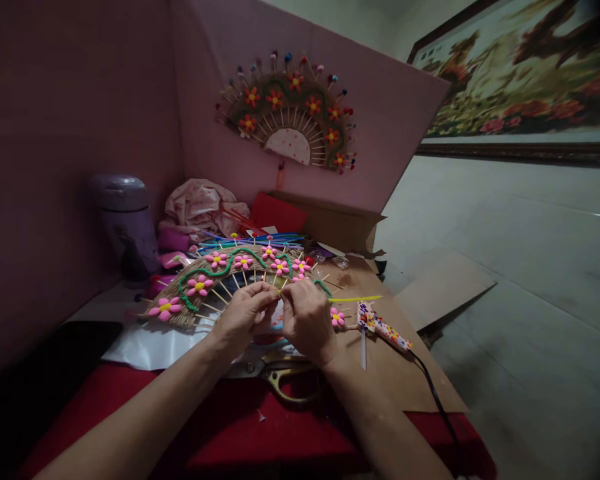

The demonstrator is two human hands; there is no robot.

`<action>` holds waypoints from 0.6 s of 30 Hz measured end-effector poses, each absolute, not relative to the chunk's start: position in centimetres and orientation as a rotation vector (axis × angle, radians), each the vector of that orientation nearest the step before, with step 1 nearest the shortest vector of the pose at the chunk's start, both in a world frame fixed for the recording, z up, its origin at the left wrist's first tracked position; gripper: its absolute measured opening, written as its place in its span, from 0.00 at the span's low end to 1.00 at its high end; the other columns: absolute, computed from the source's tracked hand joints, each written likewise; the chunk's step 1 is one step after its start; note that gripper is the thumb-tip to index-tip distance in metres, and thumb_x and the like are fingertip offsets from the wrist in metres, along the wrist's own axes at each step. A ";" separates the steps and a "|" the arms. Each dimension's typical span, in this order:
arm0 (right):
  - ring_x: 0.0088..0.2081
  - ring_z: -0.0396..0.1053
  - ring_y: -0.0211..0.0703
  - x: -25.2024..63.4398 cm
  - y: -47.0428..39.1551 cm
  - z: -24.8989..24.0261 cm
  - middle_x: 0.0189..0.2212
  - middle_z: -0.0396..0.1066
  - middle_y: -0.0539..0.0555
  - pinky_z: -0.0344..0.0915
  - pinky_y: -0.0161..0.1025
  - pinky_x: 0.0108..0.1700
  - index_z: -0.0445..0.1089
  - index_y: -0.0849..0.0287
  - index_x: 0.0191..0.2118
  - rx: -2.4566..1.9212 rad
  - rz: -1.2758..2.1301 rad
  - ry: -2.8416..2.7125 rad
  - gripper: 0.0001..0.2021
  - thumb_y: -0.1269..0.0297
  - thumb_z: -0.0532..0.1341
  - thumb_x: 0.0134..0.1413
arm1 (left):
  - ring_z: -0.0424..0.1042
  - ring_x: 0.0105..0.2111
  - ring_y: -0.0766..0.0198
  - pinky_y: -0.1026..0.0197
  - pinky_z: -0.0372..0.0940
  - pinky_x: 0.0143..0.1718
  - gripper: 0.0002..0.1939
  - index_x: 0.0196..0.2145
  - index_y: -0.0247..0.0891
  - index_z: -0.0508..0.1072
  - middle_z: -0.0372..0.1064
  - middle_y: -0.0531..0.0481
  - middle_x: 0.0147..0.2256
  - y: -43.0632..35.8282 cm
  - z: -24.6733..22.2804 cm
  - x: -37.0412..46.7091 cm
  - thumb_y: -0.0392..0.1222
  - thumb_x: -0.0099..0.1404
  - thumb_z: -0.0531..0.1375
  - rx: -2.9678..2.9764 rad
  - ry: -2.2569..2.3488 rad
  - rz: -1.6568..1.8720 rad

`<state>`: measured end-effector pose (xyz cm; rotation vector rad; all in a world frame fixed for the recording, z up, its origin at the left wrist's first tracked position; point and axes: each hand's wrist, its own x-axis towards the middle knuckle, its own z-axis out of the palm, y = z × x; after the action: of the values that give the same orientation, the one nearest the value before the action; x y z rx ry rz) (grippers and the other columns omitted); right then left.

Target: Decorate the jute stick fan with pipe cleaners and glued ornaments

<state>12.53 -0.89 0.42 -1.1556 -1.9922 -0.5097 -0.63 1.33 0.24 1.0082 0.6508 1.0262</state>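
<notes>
Both hands meet over the near edge of a fan-shaped craft point(240, 262) of twine and thin sticks, decorated with pink flowers and a wavy green pipe cleaner. My left hand point(247, 310) is closed in a pinch at its fingertips. Close beside it, my right hand point(307, 319) is also pinched, with a yellow pipe cleaner point(357, 299) sticking out to its right. A bit of yellow shows between the two sets of fingertips. The hands cover the fan's lower middle. Below them lie scissors point(293, 393) with brass-coloured handles, partly hidden by my right wrist.
A patterned glue gun point(385, 330) with a black cord lies on brown cardboard point(405, 380) at right. Several coloured pipe cleaners point(280, 239) lie behind the fan. A purple bottle point(130, 230) stands left. Another decorated fan point(290, 120) hangs on the pink board. Red cloth point(205, 427) covers the table.
</notes>
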 end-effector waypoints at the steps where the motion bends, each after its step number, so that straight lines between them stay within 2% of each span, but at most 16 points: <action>1: 0.32 0.59 0.44 12.3 -0.9 0.3 0.26 0.63 0.55 0.56 0.40 0.34 0.62 0.60 0.30 -1.166 -0.502 -1.964 0.06 0.72 0.50 0.55 | 0.46 0.11 0.78 0.72 0.41 0.12 0.09 0.24 0.36 0.64 0.53 0.62 0.14 1.2 0.2 -0.5 0.42 0.51 0.62 0.981 0.646 1.045; 6: 0.32 0.59 0.44 12.8 -0.5 0.5 0.27 0.63 0.55 0.56 0.39 0.34 0.62 0.60 0.31 -1.135 -0.465 -2.034 0.06 0.72 0.50 0.56 | 0.55 0.14 0.75 0.70 0.50 0.15 0.11 0.24 0.34 0.67 0.60 0.58 0.18 1.0 0.4 -0.5 0.45 0.51 0.62 1.167 0.795 1.189; 10: 0.34 0.57 0.45 13.9 -0.2 1.0 0.29 0.64 0.55 0.55 0.40 0.36 0.64 0.61 0.31 -1.096 -0.583 -2.238 0.07 0.74 0.50 0.56 | 0.63 0.20 0.71 0.69 0.57 0.21 0.10 0.24 0.34 0.71 0.67 0.53 0.21 1.4 0.9 -1.0 0.44 0.52 0.62 1.487 0.905 1.220; 14: 0.34 0.57 0.44 14.4 -0.2 1.3 0.28 0.65 0.54 0.53 0.41 0.36 0.66 0.60 0.31 -1.075 -0.694 -2.299 0.08 0.73 0.52 0.57 | 0.59 0.16 0.72 0.69 0.53 0.16 0.08 0.22 0.35 0.72 0.67 0.53 0.19 1.6 1.4 -1.4 0.43 0.52 0.61 1.629 0.963 1.127; 18: 0.33 0.57 0.44 14.4 -0.2 1.5 0.27 0.66 0.54 0.52 0.41 0.37 0.67 0.60 0.31 -1.079 -0.764 -2.287 0.09 0.72 0.51 0.58 | 0.59 0.15 0.72 0.69 0.52 0.14 0.07 0.23 0.36 0.75 0.70 0.51 0.20 1.7 1.3 -1.5 0.41 0.52 0.61 1.675 0.969 1.107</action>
<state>14.42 -0.23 1.53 -1.0790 -2.2871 -0.7643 -1.49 1.71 1.34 1.6747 0.9686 1.1072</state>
